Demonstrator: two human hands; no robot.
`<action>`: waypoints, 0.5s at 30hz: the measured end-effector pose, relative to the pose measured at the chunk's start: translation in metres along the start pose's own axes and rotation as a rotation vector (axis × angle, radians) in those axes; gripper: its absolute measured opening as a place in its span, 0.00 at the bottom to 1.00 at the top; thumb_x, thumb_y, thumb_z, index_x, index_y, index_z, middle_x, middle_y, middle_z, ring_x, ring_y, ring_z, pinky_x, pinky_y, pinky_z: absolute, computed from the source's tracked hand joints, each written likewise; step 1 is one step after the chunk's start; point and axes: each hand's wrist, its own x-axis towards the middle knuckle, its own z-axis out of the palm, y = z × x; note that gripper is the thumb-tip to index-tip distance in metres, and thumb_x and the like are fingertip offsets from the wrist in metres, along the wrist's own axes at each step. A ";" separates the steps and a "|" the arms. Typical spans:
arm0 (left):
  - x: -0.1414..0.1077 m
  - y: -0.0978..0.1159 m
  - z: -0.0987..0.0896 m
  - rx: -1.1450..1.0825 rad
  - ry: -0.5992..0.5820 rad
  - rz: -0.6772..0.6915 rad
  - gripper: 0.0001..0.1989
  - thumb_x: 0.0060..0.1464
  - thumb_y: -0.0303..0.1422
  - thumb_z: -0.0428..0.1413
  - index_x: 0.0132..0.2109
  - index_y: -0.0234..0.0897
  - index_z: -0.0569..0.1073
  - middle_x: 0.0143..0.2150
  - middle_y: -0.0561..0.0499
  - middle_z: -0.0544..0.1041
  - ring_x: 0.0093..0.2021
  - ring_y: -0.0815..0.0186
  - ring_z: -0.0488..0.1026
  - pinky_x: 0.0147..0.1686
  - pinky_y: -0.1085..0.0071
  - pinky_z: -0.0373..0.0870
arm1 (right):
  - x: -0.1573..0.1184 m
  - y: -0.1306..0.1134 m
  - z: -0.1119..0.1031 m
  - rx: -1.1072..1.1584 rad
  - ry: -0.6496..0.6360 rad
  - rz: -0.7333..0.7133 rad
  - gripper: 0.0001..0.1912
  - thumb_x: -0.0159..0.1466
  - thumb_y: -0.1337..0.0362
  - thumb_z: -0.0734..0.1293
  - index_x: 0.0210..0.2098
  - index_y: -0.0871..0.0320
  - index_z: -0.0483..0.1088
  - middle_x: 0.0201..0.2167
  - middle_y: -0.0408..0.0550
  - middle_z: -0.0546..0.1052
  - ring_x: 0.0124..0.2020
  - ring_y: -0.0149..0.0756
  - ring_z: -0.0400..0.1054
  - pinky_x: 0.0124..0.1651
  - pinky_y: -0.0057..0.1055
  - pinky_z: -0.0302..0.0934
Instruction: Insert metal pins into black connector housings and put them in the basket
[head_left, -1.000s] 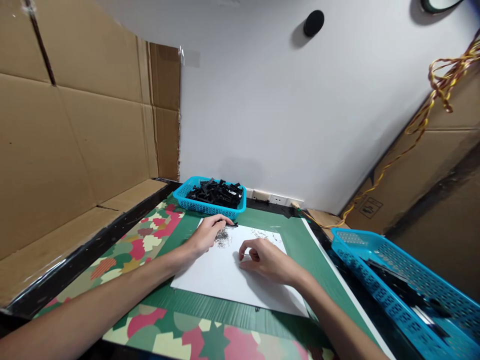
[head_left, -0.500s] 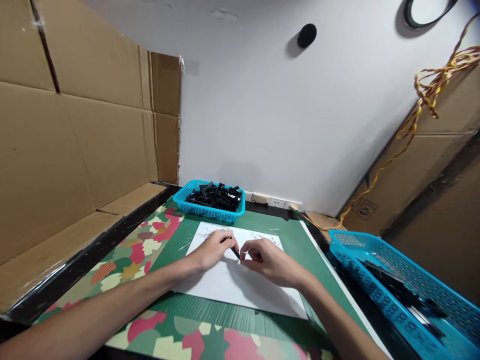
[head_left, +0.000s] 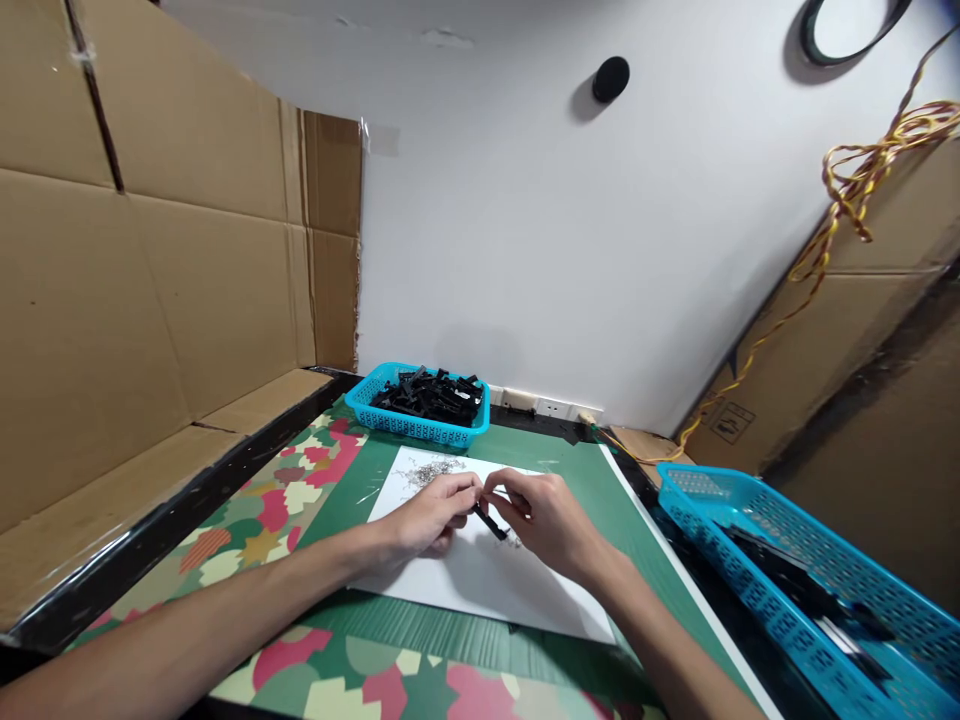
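Note:
A narrow black plastic strip point(head_left: 491, 522) is gripped in my left hand point(head_left: 441, 512), its free end slanting down to the right above a white sheet point(head_left: 480, 590). The fingers of my right hand point(head_left: 546, 512) are pinched together at the upper part of the strip, right beside the left fingertips. Whatever sits in that right pinch is too small to make out. Behind the left hand, a heap of tiny metallic pieces point(head_left: 433, 470) lies on the sheet. A few more tiny bits show under the right hand.
At the back, a blue basket point(head_left: 412, 430) is heaped with black plastic parts. On the right, a second blue basket point(head_left: 705, 530) holds several long black pieces. Cardboard walls point(head_left: 217, 280) flank the left side. A yellow twisted cable point(head_left: 772, 330) runs down to the wall sockets point(head_left: 551, 408).
The black strip now sticks further out of my left hand, down to the right. My right fingers have shifted up against the left fingertips. More of the metallic heap shows.

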 end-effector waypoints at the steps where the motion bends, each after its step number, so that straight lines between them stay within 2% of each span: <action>1: -0.001 0.002 0.001 -0.014 0.005 -0.003 0.23 0.64 0.57 0.56 0.41 0.41 0.66 0.27 0.61 0.52 0.24 0.71 0.42 0.23 0.74 0.38 | 0.000 0.000 0.000 -0.008 -0.002 -0.012 0.07 0.72 0.68 0.66 0.42 0.54 0.77 0.24 0.38 0.73 0.23 0.29 0.58 0.31 0.27 0.51; 9: -0.004 0.012 0.008 -0.072 0.057 -0.001 0.25 0.60 0.57 0.62 0.39 0.40 0.66 0.27 0.60 0.53 0.26 0.72 0.47 0.22 0.76 0.39 | -0.001 -0.001 -0.003 -0.025 0.002 -0.039 0.09 0.73 0.67 0.66 0.43 0.53 0.79 0.27 0.41 0.77 0.24 0.30 0.60 0.31 0.26 0.53; 15: -0.003 0.005 0.007 -0.114 0.044 -0.030 0.26 0.59 0.58 0.62 0.43 0.41 0.67 0.27 0.61 0.54 0.24 0.73 0.47 0.21 0.76 0.39 | 0.000 -0.006 -0.010 0.001 -0.037 0.000 0.10 0.73 0.66 0.65 0.43 0.54 0.80 0.22 0.38 0.72 0.21 0.28 0.54 0.28 0.26 0.50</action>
